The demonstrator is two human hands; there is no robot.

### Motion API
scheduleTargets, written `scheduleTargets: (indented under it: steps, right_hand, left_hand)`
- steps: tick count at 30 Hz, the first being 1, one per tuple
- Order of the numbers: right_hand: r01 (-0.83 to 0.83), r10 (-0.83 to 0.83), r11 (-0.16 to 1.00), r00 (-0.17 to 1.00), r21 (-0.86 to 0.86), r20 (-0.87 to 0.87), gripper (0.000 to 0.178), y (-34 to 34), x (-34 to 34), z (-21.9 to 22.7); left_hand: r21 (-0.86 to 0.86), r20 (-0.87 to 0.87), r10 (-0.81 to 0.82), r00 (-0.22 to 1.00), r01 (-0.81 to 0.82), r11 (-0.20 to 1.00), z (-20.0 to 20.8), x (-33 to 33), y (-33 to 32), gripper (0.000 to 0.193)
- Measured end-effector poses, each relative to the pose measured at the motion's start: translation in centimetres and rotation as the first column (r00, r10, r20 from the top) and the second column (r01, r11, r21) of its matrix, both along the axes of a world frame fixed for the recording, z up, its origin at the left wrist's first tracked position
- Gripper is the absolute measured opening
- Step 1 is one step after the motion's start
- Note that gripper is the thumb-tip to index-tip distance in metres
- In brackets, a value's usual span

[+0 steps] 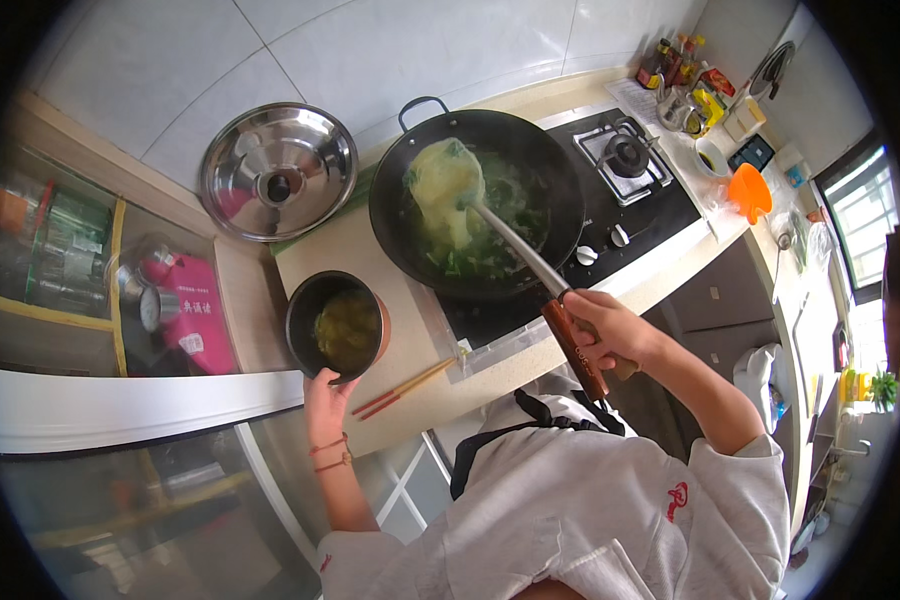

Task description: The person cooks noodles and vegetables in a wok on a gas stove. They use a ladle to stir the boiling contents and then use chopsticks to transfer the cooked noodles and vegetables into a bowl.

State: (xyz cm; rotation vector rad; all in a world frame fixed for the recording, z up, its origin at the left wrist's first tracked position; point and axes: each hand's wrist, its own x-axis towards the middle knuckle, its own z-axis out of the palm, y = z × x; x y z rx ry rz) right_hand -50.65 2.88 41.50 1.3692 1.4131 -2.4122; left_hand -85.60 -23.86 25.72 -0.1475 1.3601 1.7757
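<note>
My right hand is closed round the handle of a long metal ladle. The ladle's bowl is over a black wok, full of a pale yellow-green liquid with bits of green. Steaming green soup fills the bottom of the wok. Beside my right hand runs the wok's brown wooden handle; whether my fingers touch it I cannot tell. My left hand grips the near rim of a dark round pot, tilted on or just above the counter, with yellow-green food inside.
Red-ended wooden chopsticks lie near the counter edge. A shiny domed lid leans against the wall. Right of the wok is a second burner; farther right stand sauce bottles and an orange container. A glass-fronted cabinet is at left.
</note>
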Motion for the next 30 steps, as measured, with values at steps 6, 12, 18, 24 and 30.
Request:
scheduleTargets:
  steps: [6, 12, 18, 24, 30]
  right_hand:
    - [0.003, -0.002, 0.998, 1.000, 0.062, -0.012, 0.031, 1.2, 0.8, 1.5]
    - [0.035, -0.036, 0.998, 0.999, 0.055, 0.014, 0.033, 1.9, 1.2, 3.6]
    - [0.026, -0.028, 0.995, 0.999, 0.096, 0.023, 0.033, 2.3, 1.7, 4.9]
    - [0.005, -0.003, 0.996, 1.000, 0.093, -0.017, 0.034, 2.9, 2.2, 6.3]
    - [0.025, -0.024, 0.996, 1.000, 0.082, -0.015, 0.034, 2.8, 2.1, 7.2]
  left_hand:
    - [0.032, 0.007, -0.004, 1.000, 0.003, 0.999, 3.1, 0.0, 0.1, 0.058]
    - [0.051, 0.059, -0.035, 0.998, 0.032, 0.998, 5.3, 0.1, 0.3, 0.052]
    - [0.046, 0.011, -0.062, 0.998, 0.062, 0.997, 6.5, 1.0, 1.0, 0.050]
    - [0.039, -0.007, -0.087, 0.996, 0.087, 0.995, 6.8, 1.4, 1.3, 0.050]
    - [0.056, -0.027, -0.090, 0.996, 0.091, 0.994, 7.2, 1.9, 1.8, 0.050]
